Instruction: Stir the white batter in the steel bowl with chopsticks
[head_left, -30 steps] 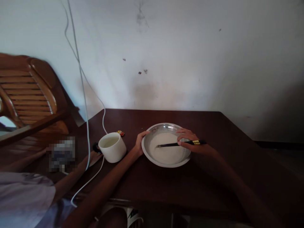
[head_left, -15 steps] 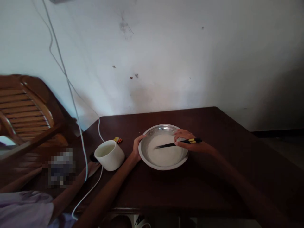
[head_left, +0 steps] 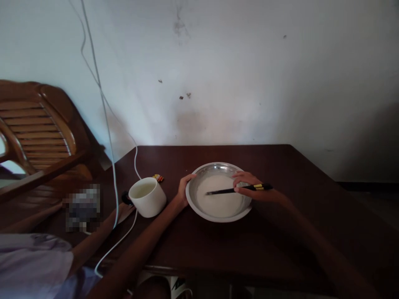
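Note:
A steel basin (head_left: 203,216) stands on the dark table, with a whitish mixture (head_left: 220,203) spread over its bottom. My left hand (head_left: 185,190) grips the basin's left rim, thumb near the top edge and the other fingers hidden behind the outer wall. In my right hand (head_left: 249,187) are black chopsticks (head_left: 226,191) with gold bands, held low and slanting over the basin from the right. Their tips touch or hover just over the mixture; I cannot tell which. Left of my left forearm is a white mug (head_left: 151,202) with pale contents.
Behind the mug lies a small red and yellow trinket (head_left: 158,178). A white cable (head_left: 114,187) hangs down past the mug. At left, another person's arm (head_left: 93,236) reaches toward the mug's handle. Beyond it stands a wooden chair (head_left: 40,124); a wall (head_left: 224,83) backs the table (head_left: 199,253).
The view has turned slightly left, so things appear further right. My left hand still grips the rim and my right hand the chopsticks, whose tips remain within the basin.

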### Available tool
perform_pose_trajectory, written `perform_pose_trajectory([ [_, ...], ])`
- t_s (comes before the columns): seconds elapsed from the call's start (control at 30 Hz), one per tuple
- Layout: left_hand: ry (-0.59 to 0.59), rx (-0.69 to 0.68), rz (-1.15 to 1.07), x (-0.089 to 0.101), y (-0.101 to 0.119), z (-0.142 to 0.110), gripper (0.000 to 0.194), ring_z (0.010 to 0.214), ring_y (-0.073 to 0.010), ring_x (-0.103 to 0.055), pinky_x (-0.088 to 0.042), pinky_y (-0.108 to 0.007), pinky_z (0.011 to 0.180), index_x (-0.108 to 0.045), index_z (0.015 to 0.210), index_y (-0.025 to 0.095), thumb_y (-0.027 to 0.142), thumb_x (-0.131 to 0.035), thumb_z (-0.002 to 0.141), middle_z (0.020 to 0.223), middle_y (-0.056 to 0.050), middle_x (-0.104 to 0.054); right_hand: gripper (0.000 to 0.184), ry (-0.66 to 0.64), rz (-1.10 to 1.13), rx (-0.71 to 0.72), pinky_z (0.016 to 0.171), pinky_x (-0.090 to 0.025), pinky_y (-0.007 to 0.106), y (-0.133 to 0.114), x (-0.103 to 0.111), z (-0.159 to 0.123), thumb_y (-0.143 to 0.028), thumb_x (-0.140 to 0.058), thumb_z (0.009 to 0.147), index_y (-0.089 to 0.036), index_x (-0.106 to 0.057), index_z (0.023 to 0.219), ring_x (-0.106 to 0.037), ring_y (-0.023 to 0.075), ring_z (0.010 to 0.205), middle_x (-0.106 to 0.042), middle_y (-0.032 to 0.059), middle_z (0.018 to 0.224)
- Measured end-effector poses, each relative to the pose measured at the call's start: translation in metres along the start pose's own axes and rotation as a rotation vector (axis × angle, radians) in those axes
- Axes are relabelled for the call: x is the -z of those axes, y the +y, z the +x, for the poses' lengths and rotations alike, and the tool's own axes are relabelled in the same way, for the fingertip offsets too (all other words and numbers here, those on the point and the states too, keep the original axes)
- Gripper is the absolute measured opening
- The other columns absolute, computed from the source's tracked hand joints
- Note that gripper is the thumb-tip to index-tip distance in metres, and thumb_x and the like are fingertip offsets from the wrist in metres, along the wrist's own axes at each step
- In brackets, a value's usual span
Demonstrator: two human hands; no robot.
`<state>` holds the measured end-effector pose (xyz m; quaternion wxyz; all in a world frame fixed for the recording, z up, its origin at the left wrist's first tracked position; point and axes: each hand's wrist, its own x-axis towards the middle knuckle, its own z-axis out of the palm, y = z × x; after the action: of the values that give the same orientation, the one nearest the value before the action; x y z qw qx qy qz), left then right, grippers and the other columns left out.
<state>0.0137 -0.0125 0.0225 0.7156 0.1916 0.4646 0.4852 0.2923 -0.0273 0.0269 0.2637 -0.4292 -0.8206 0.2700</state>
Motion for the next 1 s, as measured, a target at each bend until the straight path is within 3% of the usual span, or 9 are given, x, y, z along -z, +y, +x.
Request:
perform_pose_trajectory([
  [0.13,0.028,-0.001,0.050,-0.001,0.001,-0.001,0.021,0.051,-0.0205,-0.062,-0.050,-0.031,0.058,-0.070,0.066,0.013,0.024,-0.057,0.078,0.053,-0.005,-0.068,0.035,0.165,-0.024,-0.032,0.119,-0.034,0.060,0.019,0.026,-0.005,-0.059,-0.058,0.085,-0.026,-0.071,0.088,-0.051,0.0324,0.137,-0.070,0.0074,0.119],
  [0.27,0.055,-0.020,0.032,-0.004,0.001,-0.001,0.017,0.063,-0.0258,-0.069,-0.054,-0.034,0.066,-0.071,0.067,0.014,0.022,-0.058,0.075,0.053,-0.006,-0.068,0.037,0.035,0.024,0.029,0.120,-0.035,0.054,0.015,0.057,-0.023,-0.063,-0.062,0.083,-0.027,-0.073,0.082,-0.047,0.0313,0.141,-0.069,0.0052,0.125],
  [0.4,0.055,-0.012,0.020,-0.004,0.001,-0.001,0.015,0.070,-0.0280,-0.071,-0.055,-0.035,0.070,-0.071,0.068,0.013,0.021,-0.059,0.072,0.054,-0.007,-0.068,0.035,-0.113,0.031,0.102,0.118,-0.038,0.049,-0.005,0.027,-0.016,-0.058,-0.060,0.088,-0.026,-0.074,0.090,-0.047,0.0290,0.142,-0.065,0.0054,0.134],
  [0.53,0.022,-0.012,0.020,-0.002,0.000,0.000,0.013,0.068,-0.0267,-0.070,-0.055,-0.035,0.071,-0.069,0.066,0.014,0.024,-0.062,0.071,0.053,-0.005,-0.068,0.029,0.122,-0.102,0.057,0.120,-0.032,0.056,0.003,-0.010,0.000,-0.049,-0.053,0.092,-0.027,-0.071,0.099,-0.046,0.0295,0.142,-0.065,0.0061,0.132],
  [0.6,-0.003,-0.005,0.022,-0.001,0.000,0.001,0.014,0.068,-0.0260,-0.070,-0.054,-0.033,0.071,-0.068,0.065,0.013,0.025,-0.063,0.071,0.053,-0.006,-0.067,0.029,0.218,-0.132,0.013,0.119,-0.032,0.060,0.014,-0.005,0.001,-0.049,-0.053,0.091,-0.026,-0.070,0.097,-0.048,0.0320,0.140,-0.068,0.0070,0.125],
  [0.7,-0.017,-0.003,0.031,0.000,-0.001,0.001,0.015,0.065,-0.0242,-0.068,-0.052,-0.031,0.067,-0.068,0.064,0.013,0.025,-0.063,0.072,0.052,-0.005,-0.065,0.035,0.256,-0.079,-0.042,0.115,-0.038,0.059,0.023,0.028,-0.010,-0.058,-0.056,0.088,-0.025,-0.069,0.085,-0.055,0.0344,0.132,-0.071,0.0088,0.115],
  [0.83,-0.011,0.001,0.019,0.000,-0.001,0.001,0.021,0.063,-0.0237,-0.067,-0.051,-0.033,0.067,-0.070,0.065,0.014,0.024,-0.057,0.078,0.056,-0.006,-0.068,0.037,0.049,0.065,0.003,0.117,-0.041,0.052,0.011,0.058,-0.025,-0.062,-0.062,0.085,-0.026,-0.069,0.080,-0.052,0.0311,0.136,-0.071,0.0063,0.122],
  [0.93,-0.003,-0.006,0.027,0.000,-0.001,0.001,0.023,0.061,-0.0234,-0.066,-0.050,-0.033,0.066,-0.071,0.066,0.014,0.022,-0.055,0.080,0.058,-0.007,-0.070,0.033,-0.104,0.077,0.065,0.119,-0.038,0.051,-0.003,0.038,-0.020,-0.058,-0.063,0.085,-0.026,-0.072,0.086,-0.048,0.0288,0.141,-0.067,0.0059,0.130],
  [1.0,-0.006,-0.019,0.034,0.000,-0.001,0.002,0.022,0.057,-0.0217,-0.064,-0.049,-0.032,0.063,-0.072,0.066,0.015,0.022,-0.056,0.080,0.057,-0.007,-0.069,0.031,-0.060,0.005,0.083,0.119,-0.036,0.053,-0.007,0.013,-0.011,-0.054,-0.059,0.089,-0.026,-0.072,0.093,-0.048,0.0285,0.140,-0.063,0.0067,0.136],
])
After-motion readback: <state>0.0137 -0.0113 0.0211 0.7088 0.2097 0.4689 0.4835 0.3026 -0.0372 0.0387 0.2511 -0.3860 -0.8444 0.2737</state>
